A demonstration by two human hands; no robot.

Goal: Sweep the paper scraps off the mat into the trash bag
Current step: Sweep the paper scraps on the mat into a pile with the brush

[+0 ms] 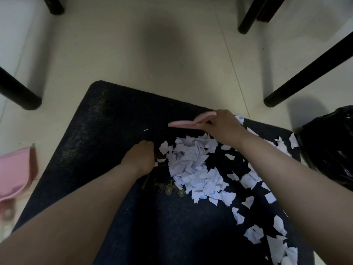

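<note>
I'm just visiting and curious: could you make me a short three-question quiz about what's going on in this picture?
1. True or false: the pink dustpan lies on the dark mat.
2. What does the right hand hold? A) a pink brush B) a pair of scissors C) a sponge
3. On which side of the mat does the black trash bag sit?

Key
1. False: it lies on the floor, left of the mat.
2. A: it grips the pink brush just beyond the pile of paper scraps. The left hand is curled on the mat beside the pile.
3. The right side.
</note>
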